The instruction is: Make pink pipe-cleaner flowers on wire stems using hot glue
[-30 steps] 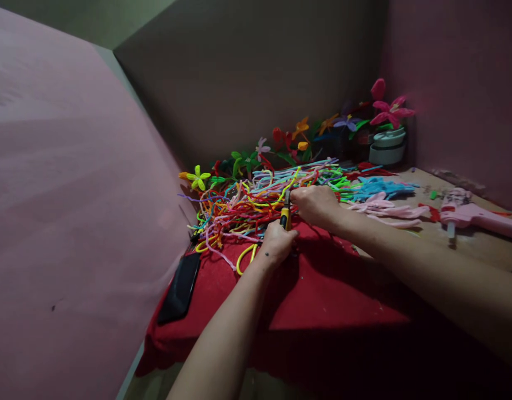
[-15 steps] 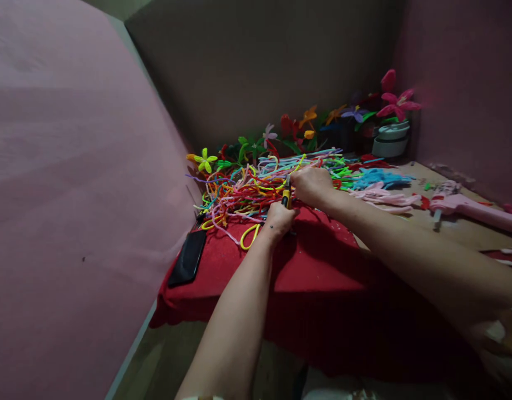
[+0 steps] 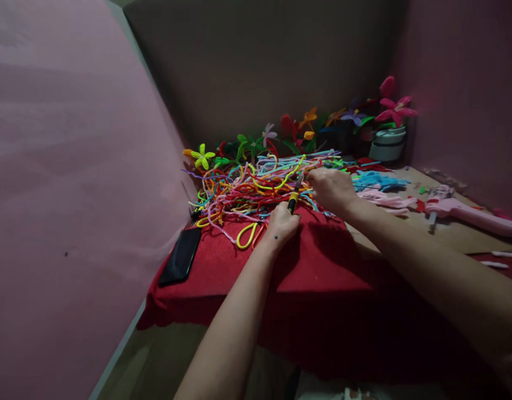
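My left hand is closed around what look like pliers, with black and yellow grips and a metal tip pointing up and away. To its right, my right hand is held with its fingers pinched together near that tip. A thin dark line, like a wire, shows just right of the right hand; the fingertips hide what they grip. Behind both hands spreads a tangled heap of coloured pipe cleaners. Beside my left wrist lies a yellow loop, like a scissor handle.
A black phone lies on the red cloth at the left edge. Pipe-cleaner flowers stand along the back. A pink glue gun rests on a board at the right, near blue fuzzy pieces.
My right hand has moved right, away from the pliers' tip, and a thin dark line now shows beside it. The pliers stay in my left hand, tilted slightly more to the right.
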Tool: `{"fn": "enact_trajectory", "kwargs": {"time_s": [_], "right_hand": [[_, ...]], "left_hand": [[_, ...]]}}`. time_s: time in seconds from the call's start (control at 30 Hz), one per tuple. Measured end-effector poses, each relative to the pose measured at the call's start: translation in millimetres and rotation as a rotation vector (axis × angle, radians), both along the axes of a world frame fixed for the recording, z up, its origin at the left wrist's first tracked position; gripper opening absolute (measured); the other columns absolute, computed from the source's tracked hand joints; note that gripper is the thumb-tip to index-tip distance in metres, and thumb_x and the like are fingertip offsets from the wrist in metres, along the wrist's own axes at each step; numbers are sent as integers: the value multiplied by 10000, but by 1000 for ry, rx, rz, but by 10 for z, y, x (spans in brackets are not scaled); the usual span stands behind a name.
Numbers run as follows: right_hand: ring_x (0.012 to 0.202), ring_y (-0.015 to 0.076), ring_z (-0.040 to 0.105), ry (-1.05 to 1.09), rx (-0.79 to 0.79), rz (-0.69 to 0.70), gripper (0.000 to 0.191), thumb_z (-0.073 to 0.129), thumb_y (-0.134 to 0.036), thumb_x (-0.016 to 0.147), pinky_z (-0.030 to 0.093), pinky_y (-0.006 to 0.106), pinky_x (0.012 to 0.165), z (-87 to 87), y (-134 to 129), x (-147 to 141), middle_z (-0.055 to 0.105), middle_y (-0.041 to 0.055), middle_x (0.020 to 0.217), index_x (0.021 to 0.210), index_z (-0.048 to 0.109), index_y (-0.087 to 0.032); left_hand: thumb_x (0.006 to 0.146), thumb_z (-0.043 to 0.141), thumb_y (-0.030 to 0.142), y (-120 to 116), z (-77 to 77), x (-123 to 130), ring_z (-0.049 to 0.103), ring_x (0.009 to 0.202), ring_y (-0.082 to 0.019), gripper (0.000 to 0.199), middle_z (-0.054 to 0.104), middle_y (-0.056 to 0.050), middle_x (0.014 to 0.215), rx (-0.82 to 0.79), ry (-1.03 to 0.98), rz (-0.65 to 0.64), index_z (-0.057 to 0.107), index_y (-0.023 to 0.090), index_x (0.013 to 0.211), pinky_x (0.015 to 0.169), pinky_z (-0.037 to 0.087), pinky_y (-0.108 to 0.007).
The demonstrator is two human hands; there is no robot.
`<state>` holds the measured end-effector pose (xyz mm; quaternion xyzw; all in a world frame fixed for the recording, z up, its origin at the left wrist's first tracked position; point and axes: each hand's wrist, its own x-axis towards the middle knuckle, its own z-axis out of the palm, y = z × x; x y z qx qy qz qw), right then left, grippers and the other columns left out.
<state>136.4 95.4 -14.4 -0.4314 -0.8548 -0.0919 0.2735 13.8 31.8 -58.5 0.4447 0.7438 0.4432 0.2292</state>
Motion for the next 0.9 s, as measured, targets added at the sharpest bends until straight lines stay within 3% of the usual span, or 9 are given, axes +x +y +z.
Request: {"fn": "enact_trajectory", "kwargs": {"time_s": [0.13,0.23,0.3,0.37,0.5,0.63,0.73,0.9], "right_hand": [[840,213,606,101,74,55,277,385,-189,843,359,271,596,44,-75,28,664,86,956,969,631,-170],[821,197,595,107,96,97,306,357,-237,881,335,263,568,60,-137,33,660,53,950,1017,631,-224],[818,189,585,111,113,135,320,345,-254,895,337,262,576,41,-163,30,655,48,934,1040,629,-232],[815,181,574,107,139,197,320,347,-236,895,351,264,600,5,-177,13,648,59,908,1026,638,-200],[760,165,554,70,193,329,274,391,-166,862,356,256,604,-83,-181,-32,630,76,808,912,658,-133],[720,158,532,60,218,369,256,415,-144,843,332,256,577,-171,-163,-21,627,75,782,883,668,-144],[700,158,528,35,208,397,283,409,-155,849,309,260,565,-227,-180,-13,631,55,764,960,665,-207],[717,164,549,-55,112,413,276,397,-152,839,277,259,524,-126,-270,-197,637,63,793,888,666,-186]], "left_hand": [[624,663,203,-374,178,-56,561,737,-203,223,579,-13,702,31,199,-17,561,203,822,666,373,-270],[665,648,408,-779,381,-343,576,770,-215,431,611,-42,820,12,401,46,509,207,1021,682,383,-281],[680,569,559,-994,462,-634,590,787,-251,506,622,-82,847,-209,580,149,507,187,1017,668,396,-300],[736,417,630,-1096,458,-931,605,801,-273,535,636,-118,865,-512,685,157,511,170,993,655,409,-310],[737,411,617,-965,273,-1311,604,915,-328,578,632,-206,982,-662,698,170,537,115,994,695,431,-339],[734,428,601,-739,132,-1389,548,1035,-379,691,533,-292,1154,-713,752,212,484,38,1131,772,425,-396],[746,419,591,-690,114,-1378,509,1085,-395,721,464,-313,1224,-711,816,248,454,17,1180,816,409,-426],[750,444,565,-783,191,-1369,556,1026,-332,577,585,-226,1103,-652,889,217,580,93,1055,826,414,-385]]}}
